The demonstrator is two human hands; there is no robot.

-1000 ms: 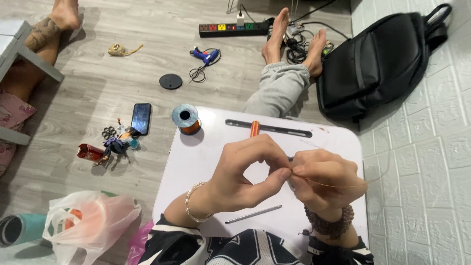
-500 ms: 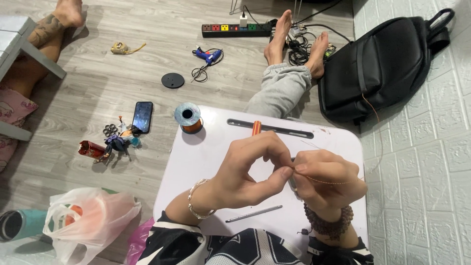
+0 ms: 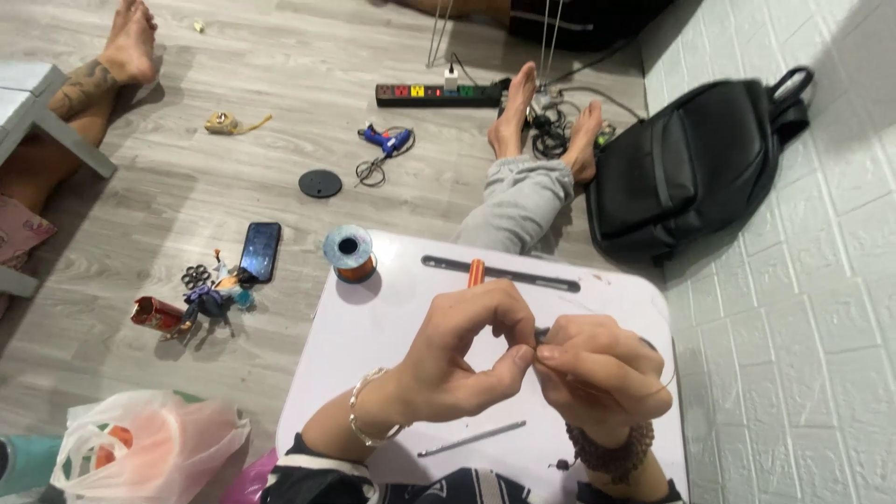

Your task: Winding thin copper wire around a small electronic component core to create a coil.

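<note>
Nearest the camera, a thin grey metal rod (image 3: 471,438) lies loose on the white lap table (image 3: 392,317), just below the wrists. Above it the left hand (image 3: 457,359), with a pale bead bracelet on its wrist, curls thumb and forefinger into a tight pinch; the right hand (image 3: 597,369), with a dark bead bracelet, is closed the same way, fingertips meeting the left's. Between the two pinches sits a small dark piece (image 3: 542,333), too small to identify, and a fine copper-coloured wire (image 3: 653,387) loops out past the right hand's knuckles. Both hands are held just above the tabletop, over its middle.

Judging from this, the main risk is the wire: it is thin and bowed, so a sharp tug or twist could kink or snap it, or pull it out of the pinch. The tiny piece could also slip from the fingertips and roll off the table onto the grey wood-look floor (image 3: 187,187), where it would be hard to find.

Further up the table, an orange cylindrical pen-like tool (image 3: 476,272) stands at the dark slot, and a silver spool of copper wire (image 3: 350,252) sits at the table's far left corner; a jolt of the table could tip the spool over the edge.

Beyond, on the floor, lie a black smartphone (image 3: 260,250), small figurines, a blue glue gun (image 3: 387,140) and a power strip (image 3: 437,93). A black backpack (image 3: 695,168) rests against the white wall.
</note>
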